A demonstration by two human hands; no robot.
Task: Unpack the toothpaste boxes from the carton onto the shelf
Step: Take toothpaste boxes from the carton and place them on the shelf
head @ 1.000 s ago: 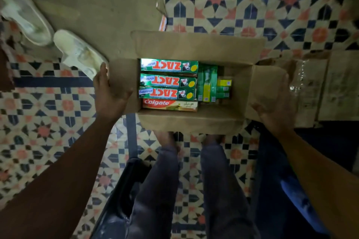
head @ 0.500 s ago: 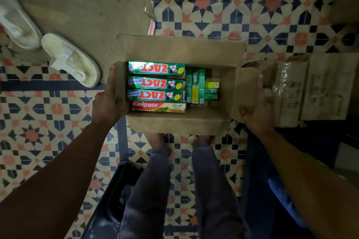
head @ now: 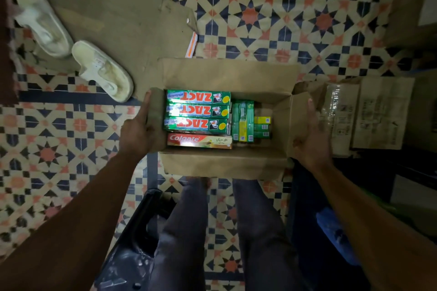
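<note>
An open brown carton [head: 227, 73] is held above a patterned tile floor. Inside lie three green Zact toothpaste boxes [head: 198, 111] side by side, with a red Colgate box [head: 198, 140] nearest me. To their right are several smaller green and yellow boxes [head: 243, 120]. My left hand [head: 137, 134] grips the carton's left wall, thumb up along the flap. On the opposite side, my right hand [head: 312, 139] holds the right flap; its fingers are hidden behind the cardboard. No shelf is in view.
Two pale slippers [head: 104, 71] lie at the left on flattened cardboard [head: 113, 14]. Another taped carton [head: 369, 113] sits to the right. Below the carton are my legs [head: 184, 231], a black object [head: 132, 243] and something blue [head: 335, 231].
The carton and the floor have slid lower in the view. Both hands have kept their hold, and the left flap now stands closer against the boxes.
</note>
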